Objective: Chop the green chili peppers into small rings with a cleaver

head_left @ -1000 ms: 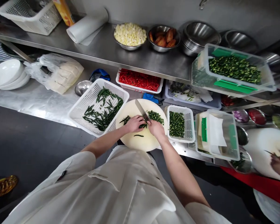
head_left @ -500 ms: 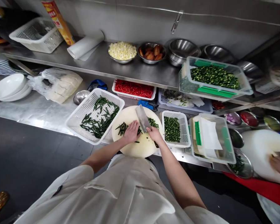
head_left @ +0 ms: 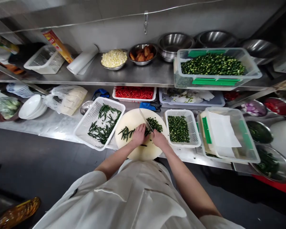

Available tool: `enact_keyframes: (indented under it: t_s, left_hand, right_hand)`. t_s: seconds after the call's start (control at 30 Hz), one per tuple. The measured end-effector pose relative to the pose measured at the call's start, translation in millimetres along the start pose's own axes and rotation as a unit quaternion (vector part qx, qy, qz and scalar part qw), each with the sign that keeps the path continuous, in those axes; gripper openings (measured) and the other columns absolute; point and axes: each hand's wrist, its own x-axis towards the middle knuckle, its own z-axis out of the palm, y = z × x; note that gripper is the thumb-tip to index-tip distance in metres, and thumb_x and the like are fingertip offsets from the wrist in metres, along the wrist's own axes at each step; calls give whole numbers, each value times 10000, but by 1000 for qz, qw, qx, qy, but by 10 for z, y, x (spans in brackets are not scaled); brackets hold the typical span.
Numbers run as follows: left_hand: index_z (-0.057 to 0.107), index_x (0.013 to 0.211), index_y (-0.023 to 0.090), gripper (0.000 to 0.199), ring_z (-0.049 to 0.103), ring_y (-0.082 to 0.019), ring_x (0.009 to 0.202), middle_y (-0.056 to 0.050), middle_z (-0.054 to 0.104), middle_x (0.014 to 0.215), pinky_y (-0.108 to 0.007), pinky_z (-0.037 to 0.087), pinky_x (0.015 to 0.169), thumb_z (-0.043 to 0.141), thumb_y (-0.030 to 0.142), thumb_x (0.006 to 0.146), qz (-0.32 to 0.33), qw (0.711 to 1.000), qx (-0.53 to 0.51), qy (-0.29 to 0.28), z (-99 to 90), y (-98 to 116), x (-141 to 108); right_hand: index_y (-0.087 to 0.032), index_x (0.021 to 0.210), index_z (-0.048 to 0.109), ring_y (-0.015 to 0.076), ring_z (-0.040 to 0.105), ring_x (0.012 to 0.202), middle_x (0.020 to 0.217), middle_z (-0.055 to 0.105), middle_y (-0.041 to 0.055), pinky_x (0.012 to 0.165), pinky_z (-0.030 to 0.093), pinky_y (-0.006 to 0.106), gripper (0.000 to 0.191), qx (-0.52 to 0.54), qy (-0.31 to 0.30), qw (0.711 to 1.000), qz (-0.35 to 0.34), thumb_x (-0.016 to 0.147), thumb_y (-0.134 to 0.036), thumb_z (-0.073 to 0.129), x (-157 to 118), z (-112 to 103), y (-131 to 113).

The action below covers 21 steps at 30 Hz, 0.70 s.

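A round cutting board [head_left: 131, 116] lies in front of me on the steel counter. My left hand [head_left: 138, 135] presses down on long green chillies [head_left: 125, 133] with its fingers close together. My right hand [head_left: 159, 140] is closed around the handle of a cleaver [head_left: 146, 119], whose blade stands on edge right beside the left fingertips. Chopped green chilli [head_left: 154, 124] is heaped on the board right of the blade. Left of the board, a white perforated basket [head_left: 82, 128] contains whole green chillies. On the right, a smaller white basket [head_left: 194, 128] contains chopped pieces.
Red chillies [head_left: 134, 92] fill a tray behind the board. A clear box [head_left: 250, 143] with paper on it stands farther right. The shelf [head_left: 92, 74] above bears metal bowls [head_left: 176, 43] and a tub of chopped greens [head_left: 212, 68]. An oil bottle [head_left: 21, 213] shows at lower left.
The cleaver has gone from showing its broad face to standing on edge, nearer my left fingers. My view has turned, and the co-worker's hand at far right is out of sight.
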Motion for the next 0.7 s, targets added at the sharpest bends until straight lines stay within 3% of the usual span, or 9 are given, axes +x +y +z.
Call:
enact_keyframes:
  t_s: [0.17,0.37,0.7]
  left_hand:
    - [514,1533,153,745,516,-368,1357,-189,572,1438,-508,470,1171,758,484,912,37,999,-23,-14,-242,-195,50]
    - [704,1222,220,303,513,-308,1227,-139,591,1276,-465,481,1117,696,367,957,188,977,-70,-73,-304,-416,203]
    - [719,1235,228,300,522,-307,1233,-139,602,1295,-456,465,1124,628,388,998,195,974,-66,-90,-355,-491,166]
  right_hand:
    - [-182,1255,691,309,734,1128,1213,769,187,937,491,361,501,-24,12,1000,-12,1160,-467,290,-29,-187,-12]
    - [-189,1296,668,290,743,1095,1184,774,179,922,500,354,470,-51,-3,999,-10,1159,-434,291,25,-224,-190]
    - [-169,1329,686,304,735,1127,1207,769,202,960,491,366,466,-43,-10,999,13,1154,-435,345,100,-150,-343]
